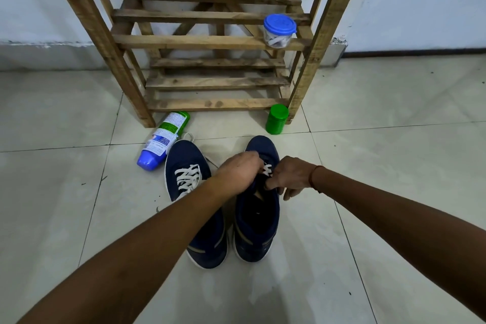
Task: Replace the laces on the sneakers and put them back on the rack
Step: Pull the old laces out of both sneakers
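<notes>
Fingers [273, 183] of left hand [240, 169] and right hand [290, 177] curled, pinching lace [267, 169] between them; sneaker [263, 144] lengthwise toward rack [215, 104], unlaced stretch nearside.

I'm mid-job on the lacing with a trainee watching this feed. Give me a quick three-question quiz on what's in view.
1. Short answer: what colour are the laces on the left sneaker?
2. True or false: the blue-lidded container sits on the lowest shelf of the rack.
3. The left hand and right hand both have their fingers at: A) the left sneaker, B) the right sneaker, C) neither sneaker.

Key:
1. White.
2. False; it sits on the shelf above.
3. B.
</notes>
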